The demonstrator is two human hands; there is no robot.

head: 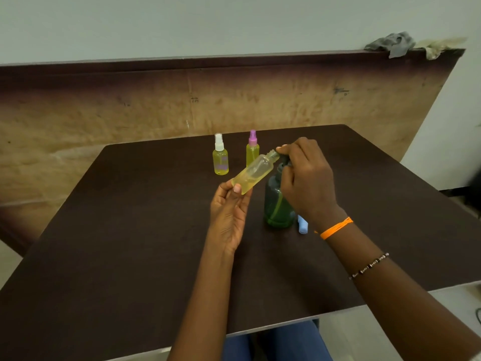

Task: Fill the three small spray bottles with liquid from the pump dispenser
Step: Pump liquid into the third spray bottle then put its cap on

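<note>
My left hand [229,214] holds an uncapped small spray bottle [253,173] by its base, tilted so its open neck points up and right against the dispenser's nozzle. Yellowish liquid lies in its lower part. My right hand [304,178] rests on top of the dark green pump dispenser [277,204], fingers curled over the pump head. Two capped spray bottles with yellow liquid stand behind: one with a white cap [220,156], one with a purple cap [252,148]. A light blue spray cap [302,224] lies beside the dispenser, under my right wrist.
Everything sits on a dark brown table [130,230]. A wooden board [104,113] leans against the wall behind it, with grey cloth [393,43] draped over its top right corner. My blue-clad knees [281,342] show below the table's near edge.
</note>
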